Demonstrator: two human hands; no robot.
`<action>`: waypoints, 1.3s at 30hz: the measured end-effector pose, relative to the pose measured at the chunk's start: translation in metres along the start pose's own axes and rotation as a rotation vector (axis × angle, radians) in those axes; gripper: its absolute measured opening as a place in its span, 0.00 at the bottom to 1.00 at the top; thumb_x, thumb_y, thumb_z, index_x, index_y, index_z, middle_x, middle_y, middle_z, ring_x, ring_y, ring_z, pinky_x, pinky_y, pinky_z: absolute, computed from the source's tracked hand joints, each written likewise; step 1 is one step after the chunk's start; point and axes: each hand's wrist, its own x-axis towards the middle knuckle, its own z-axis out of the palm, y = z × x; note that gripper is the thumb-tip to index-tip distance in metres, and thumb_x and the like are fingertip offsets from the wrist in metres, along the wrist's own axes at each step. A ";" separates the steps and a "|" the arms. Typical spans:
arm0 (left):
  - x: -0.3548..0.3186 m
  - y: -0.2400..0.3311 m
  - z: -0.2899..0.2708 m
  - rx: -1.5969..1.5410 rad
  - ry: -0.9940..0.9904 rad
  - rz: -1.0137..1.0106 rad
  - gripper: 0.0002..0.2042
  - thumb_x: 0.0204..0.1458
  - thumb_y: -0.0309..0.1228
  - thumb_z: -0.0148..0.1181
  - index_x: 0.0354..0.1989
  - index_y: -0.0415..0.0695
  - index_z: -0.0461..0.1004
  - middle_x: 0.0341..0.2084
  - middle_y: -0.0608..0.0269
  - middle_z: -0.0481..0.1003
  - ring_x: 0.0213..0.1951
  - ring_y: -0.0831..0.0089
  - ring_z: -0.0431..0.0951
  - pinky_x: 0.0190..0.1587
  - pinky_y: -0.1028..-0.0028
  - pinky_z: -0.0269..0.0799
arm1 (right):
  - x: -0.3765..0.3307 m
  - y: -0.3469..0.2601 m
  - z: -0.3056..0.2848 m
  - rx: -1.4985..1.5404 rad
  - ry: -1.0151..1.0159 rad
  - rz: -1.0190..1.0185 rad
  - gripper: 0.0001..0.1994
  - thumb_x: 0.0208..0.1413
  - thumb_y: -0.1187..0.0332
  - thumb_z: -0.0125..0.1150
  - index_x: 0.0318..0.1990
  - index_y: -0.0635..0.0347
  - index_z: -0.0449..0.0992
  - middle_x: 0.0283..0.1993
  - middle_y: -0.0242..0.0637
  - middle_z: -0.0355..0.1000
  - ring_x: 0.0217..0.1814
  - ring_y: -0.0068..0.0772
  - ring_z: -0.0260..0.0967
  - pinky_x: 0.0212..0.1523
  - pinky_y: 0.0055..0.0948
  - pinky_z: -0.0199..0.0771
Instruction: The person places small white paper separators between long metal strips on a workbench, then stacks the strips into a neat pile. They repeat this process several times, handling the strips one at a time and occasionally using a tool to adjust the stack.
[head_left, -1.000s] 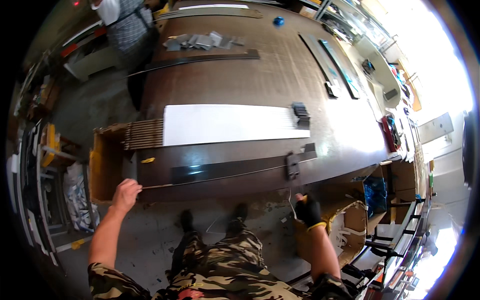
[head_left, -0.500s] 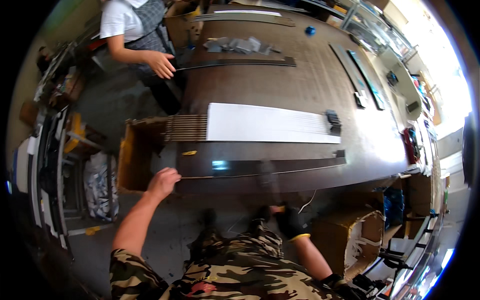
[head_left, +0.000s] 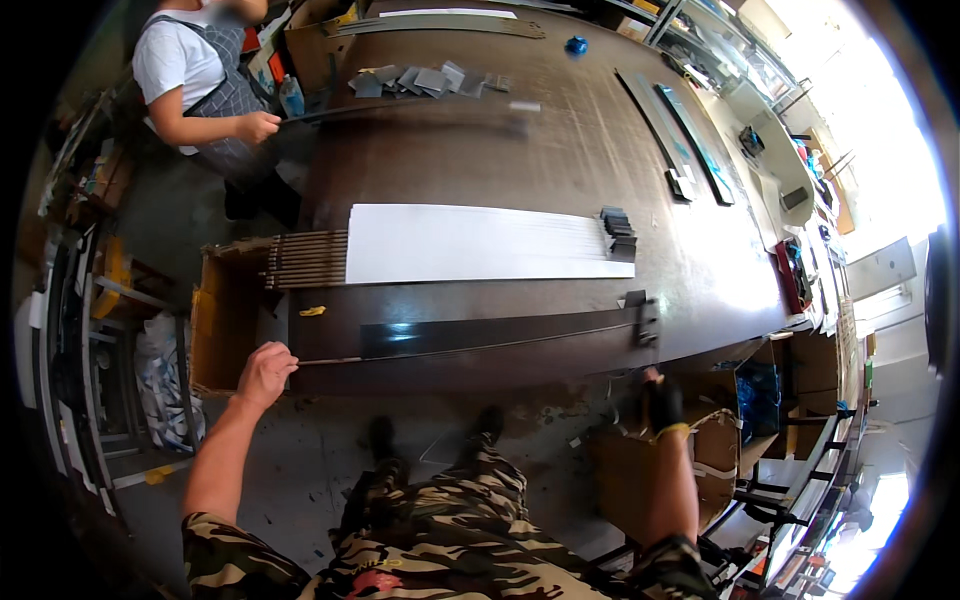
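My left hand [head_left: 266, 374], bare, pinches the thin rod-like end of a long dark flat strip [head_left: 480, 331] at the table's near edge. The strip stretches rightward along that edge, with a small dark piece [head_left: 635, 299] by its far right end. My right hand [head_left: 663, 402], in a black glove with a yellow cuff, is closed just off the table's near edge at the right. A blurred dark tool [head_left: 647, 326] extends upward from it across the strip's right end; its exact kind is too smeared to tell.
Beyond the strip, a white-faced stack of strips [head_left: 470, 243] lies on the brown table [head_left: 430, 165]. A cardboard box [head_left: 222, 330] adjoins the left edge; another carton [head_left: 710, 450] stands at right. Across the table, a co-worker [head_left: 200, 90] holds another long strip [head_left: 400, 106].
My right hand and the blurred tool have moved right along the strip to its end. My left hand keeps its pinch. The view has shifted, and the co-worker's hand now grips a strip.
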 end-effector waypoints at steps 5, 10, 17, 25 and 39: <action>0.002 0.003 -0.002 -0.020 -0.022 -0.067 0.04 0.41 0.21 0.66 0.26 0.36 0.78 0.27 0.55 0.75 0.35 0.54 0.76 0.39 0.61 0.73 | 0.011 -0.034 -0.011 0.110 -0.135 0.113 0.20 0.65 0.52 0.52 0.36 0.63 0.75 0.28 0.44 0.74 0.26 0.42 0.71 0.27 0.40 0.69; 0.010 0.000 0.001 -0.076 -0.042 -0.086 0.05 0.40 0.19 0.67 0.26 0.35 0.78 0.27 0.54 0.75 0.35 0.54 0.76 0.38 0.62 0.72 | -0.104 -0.328 0.057 0.551 -0.622 -0.165 0.15 0.60 0.56 0.56 0.39 0.58 0.82 0.43 0.47 0.80 0.48 0.44 0.78 0.49 0.38 0.74; 0.002 -0.004 -0.003 -0.111 -0.060 -0.156 0.06 0.38 0.19 0.68 0.26 0.35 0.77 0.26 0.53 0.75 0.34 0.54 0.76 0.37 0.62 0.72 | -0.072 -0.299 0.019 0.373 -0.603 -0.143 0.14 0.58 0.60 0.60 0.46 0.57 0.78 0.41 0.43 0.80 0.46 0.44 0.79 0.49 0.39 0.75; 0.010 -0.008 -0.006 -0.137 -0.100 -0.140 0.08 0.38 0.20 0.70 0.27 0.35 0.78 0.26 0.53 0.75 0.32 0.54 0.76 0.35 0.62 0.71 | 0.009 -0.045 -0.019 0.099 -0.048 0.164 0.18 0.65 0.53 0.50 0.32 0.57 0.77 0.29 0.43 0.75 0.29 0.44 0.72 0.32 0.41 0.71; 0.017 -0.007 -0.008 -0.163 -0.159 -0.304 0.09 0.34 0.20 0.72 0.24 0.36 0.78 0.23 0.55 0.74 0.30 0.59 0.76 0.32 0.66 0.70 | -0.051 -0.177 0.034 0.470 -0.377 0.071 0.10 0.60 0.61 0.57 0.34 0.57 0.76 0.34 0.43 0.78 0.41 0.41 0.77 0.41 0.38 0.73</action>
